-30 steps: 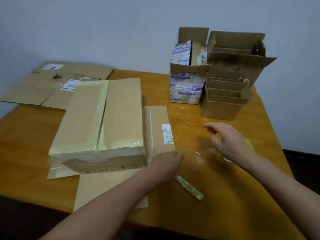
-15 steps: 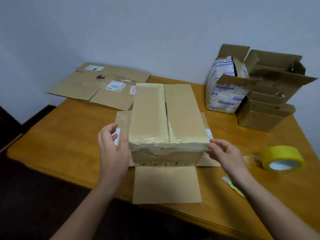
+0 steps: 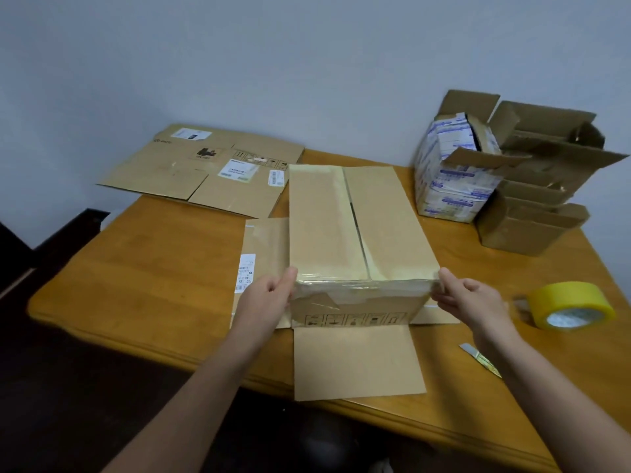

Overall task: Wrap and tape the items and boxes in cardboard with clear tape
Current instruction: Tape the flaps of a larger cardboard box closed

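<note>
Box (image 3: 355,227): taped, middle of the table (image 3: 153,268), on a flat cardboard sheet (image 3: 355,363).
Left hand (image 3: 264,302): thumb and curled fingers grip its near left corner.
Right hand (image 3: 473,302): pinches the near right corner.
Tape roll (image 3: 570,303): lying apart, further right.

**Makeshift packing spot in a plain room**

Bare pale wall (image 3: 307,63), one wooden table (image 3: 153,268) set against it. Back left, flattened cartons (image 3: 191,165) with shipping labels; back right, stacked open cartons (image 3: 532,199) and a carton of printed packs (image 3: 454,172). Mid-table, taped box (image 3: 341,227) on a cardboard sheet (image 3: 358,363); tape roll (image 3: 566,297) and small cutter (image 3: 479,360) to its right.
</note>
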